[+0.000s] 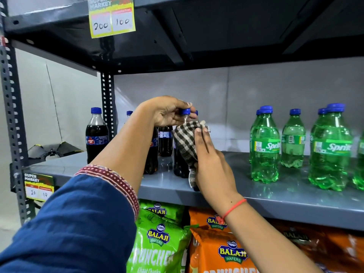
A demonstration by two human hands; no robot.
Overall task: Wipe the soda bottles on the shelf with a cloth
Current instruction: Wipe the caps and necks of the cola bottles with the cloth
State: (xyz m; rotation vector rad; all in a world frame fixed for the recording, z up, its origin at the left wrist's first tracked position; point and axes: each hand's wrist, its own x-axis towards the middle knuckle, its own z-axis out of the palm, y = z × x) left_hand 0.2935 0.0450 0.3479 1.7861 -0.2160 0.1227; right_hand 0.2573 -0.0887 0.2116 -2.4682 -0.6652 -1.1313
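While the left hand [167, 113] pinches the cap of a cola bottle [180, 164] standing on the grey shelf [275, 194], the right hand [210, 160] presses a checked cloth [186, 140] against its side.

Glossy plastic bottles [265, 146], woven checked cloth [185, 142], smooth painted metal shelf [275, 194].

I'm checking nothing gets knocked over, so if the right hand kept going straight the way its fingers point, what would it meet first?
The right hand already presses the checked cloth against the dark cola bottle, so that bottle comes first. Behind it probably stands another cola bottle, though depth is unclear.
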